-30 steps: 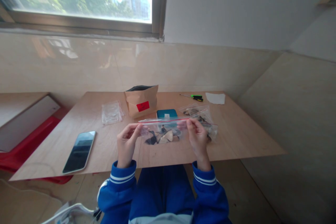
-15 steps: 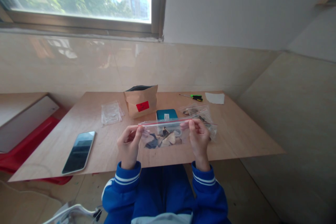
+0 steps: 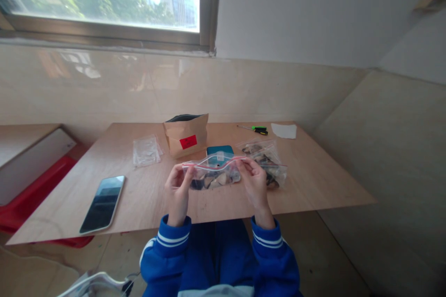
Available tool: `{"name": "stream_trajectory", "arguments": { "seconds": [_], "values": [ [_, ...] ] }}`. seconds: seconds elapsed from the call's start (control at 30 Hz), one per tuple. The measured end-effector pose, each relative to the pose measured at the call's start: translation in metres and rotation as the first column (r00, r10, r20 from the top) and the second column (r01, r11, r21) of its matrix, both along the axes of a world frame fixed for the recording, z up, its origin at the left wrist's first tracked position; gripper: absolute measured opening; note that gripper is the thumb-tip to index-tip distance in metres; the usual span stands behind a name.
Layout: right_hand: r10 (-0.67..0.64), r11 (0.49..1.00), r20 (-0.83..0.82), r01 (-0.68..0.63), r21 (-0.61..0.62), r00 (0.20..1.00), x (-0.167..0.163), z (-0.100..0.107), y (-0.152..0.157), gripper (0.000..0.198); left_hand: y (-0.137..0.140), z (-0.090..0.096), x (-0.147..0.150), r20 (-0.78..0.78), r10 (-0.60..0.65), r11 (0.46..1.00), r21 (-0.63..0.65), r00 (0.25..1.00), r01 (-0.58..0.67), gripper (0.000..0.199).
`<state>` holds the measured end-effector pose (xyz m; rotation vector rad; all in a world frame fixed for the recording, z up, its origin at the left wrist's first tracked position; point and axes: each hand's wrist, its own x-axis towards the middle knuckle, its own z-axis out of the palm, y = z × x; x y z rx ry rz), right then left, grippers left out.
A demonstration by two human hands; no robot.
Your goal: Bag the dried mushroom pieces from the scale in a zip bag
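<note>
A clear zip bag (image 3: 212, 179) with a red-lined top edge is held up between my hands, over the near part of the table. Dark and pale dried pieces lie in its bottom. My left hand (image 3: 178, 191) pinches the left end of the zip edge. Pinched on the edge's right part is my right hand (image 3: 253, 183). The bag's mouth bows apart in the middle. Behind it sits a teal pocket scale (image 3: 220, 150), partly covered by the bag. More filled zip bags (image 3: 275, 174) lie just right of my right hand.
A brown paper pouch (image 3: 186, 137) with a red label stands open at the back. Flat empty plastic bags (image 3: 146, 151) lie left of it, and a phone (image 3: 102, 204) near the left edge. Screwdrivers (image 3: 258, 129) and white paper (image 3: 284, 131) are at the back right.
My hands have come closer together, the right one moving left. The bag's zip edge, straight and taut before, now curves with its mouth parted. More of the bags on the right shows.
</note>
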<state>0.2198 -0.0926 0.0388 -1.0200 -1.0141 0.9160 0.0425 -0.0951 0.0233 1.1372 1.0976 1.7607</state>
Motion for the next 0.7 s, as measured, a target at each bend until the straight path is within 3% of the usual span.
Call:
{"name": "stream_trajectory", "arguments": {
  "seconds": [0.3,0.47,0.53,0.7],
  "values": [
    [-0.107,0.994,0.019,0.106,0.029,0.994,-0.002,-0.005,0.004,0.021,0.001,0.002,-0.008,-0.12,0.177,0.984,0.05,0.977,-0.172,0.021],
    [-0.14,0.987,-0.011,0.141,0.072,0.99,-0.005,-0.002,0.003,0.021,-0.001,0.006,-0.004,-0.102,0.235,0.97,0.091,0.967,-0.226,0.02],
    [-0.141,0.987,-0.03,0.143,0.079,0.99,-0.007,-0.001,0.004,0.022,0.0,0.006,0.0,-0.053,0.181,0.982,0.069,0.982,-0.177,0.019],
    [-0.038,0.994,-0.042,0.043,0.104,0.998,-0.013,-0.003,0.006,0.02,0.005,-0.003,0.009,0.138,-0.109,0.994,0.023,0.984,0.106,0.02]
  ]
}}
